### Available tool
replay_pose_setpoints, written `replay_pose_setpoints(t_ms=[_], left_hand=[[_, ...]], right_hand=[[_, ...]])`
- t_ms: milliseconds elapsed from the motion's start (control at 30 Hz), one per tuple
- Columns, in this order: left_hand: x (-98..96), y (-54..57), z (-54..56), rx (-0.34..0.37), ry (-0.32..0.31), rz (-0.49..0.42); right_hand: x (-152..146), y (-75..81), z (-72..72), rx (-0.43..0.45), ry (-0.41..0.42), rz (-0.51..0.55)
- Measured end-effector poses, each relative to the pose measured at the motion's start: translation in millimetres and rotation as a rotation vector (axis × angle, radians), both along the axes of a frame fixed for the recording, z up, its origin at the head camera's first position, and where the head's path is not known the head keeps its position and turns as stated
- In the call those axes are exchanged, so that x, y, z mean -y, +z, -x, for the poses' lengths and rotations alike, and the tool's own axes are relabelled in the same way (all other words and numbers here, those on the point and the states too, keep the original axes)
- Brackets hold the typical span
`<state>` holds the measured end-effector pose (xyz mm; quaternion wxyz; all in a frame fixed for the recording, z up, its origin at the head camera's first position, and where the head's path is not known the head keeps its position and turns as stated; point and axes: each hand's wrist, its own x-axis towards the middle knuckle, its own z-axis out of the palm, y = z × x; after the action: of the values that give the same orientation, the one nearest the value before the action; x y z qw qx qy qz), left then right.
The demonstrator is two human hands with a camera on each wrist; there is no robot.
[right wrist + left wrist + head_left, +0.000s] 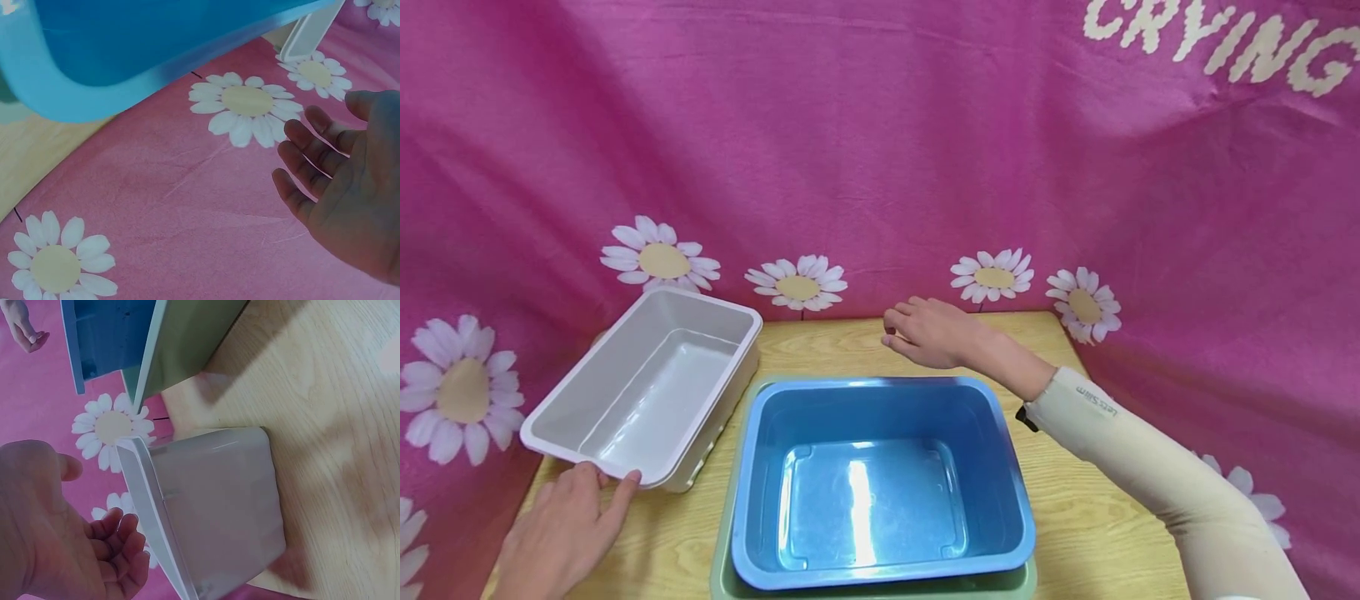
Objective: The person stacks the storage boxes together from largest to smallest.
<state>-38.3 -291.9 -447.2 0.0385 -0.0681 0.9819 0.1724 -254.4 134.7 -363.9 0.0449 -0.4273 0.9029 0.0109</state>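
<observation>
Clearly, cloth point(850, 167) behind blue tub point(880, 573) reads "CRYING"; sleeve point(1138, 454), "Let'sSlim"

Upper bin point(880, 417) sits nested in the lower bin point(722, 546) on the bench point(1097, 517), lone bin point(662, 392) at their ten o'clock, cloth point(865, 150) behind at twelve!

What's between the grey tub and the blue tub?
Head view: bare tabletop beside the grey tub, then the green tub's rim along the blue tub.
</observation>
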Motion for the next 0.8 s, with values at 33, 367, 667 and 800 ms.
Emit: replay_pose_setpoints(t_ms=[33,367,667,800], left_hand=[[0.2,-0.2,0.5,0.000,0.001,-0.001],[5.5,-2.2,3.7,0.003,0.009,-0.024],[11.9,-7.4,5.2,0.018,0.028,-0.064],[15.8,-10.4,5.2,0.031,0.037,-0.068]], right_hand=[[1,-0.7,2.5,0.006,-0.008,-0.001],[19,-6.9,24.0,0.041,-0.057,-0.028],[46,-6.8,38.0,0.115,-0.096,-0.022],[58,-7.1,41.9,0.118,-0.100,-0.049]])
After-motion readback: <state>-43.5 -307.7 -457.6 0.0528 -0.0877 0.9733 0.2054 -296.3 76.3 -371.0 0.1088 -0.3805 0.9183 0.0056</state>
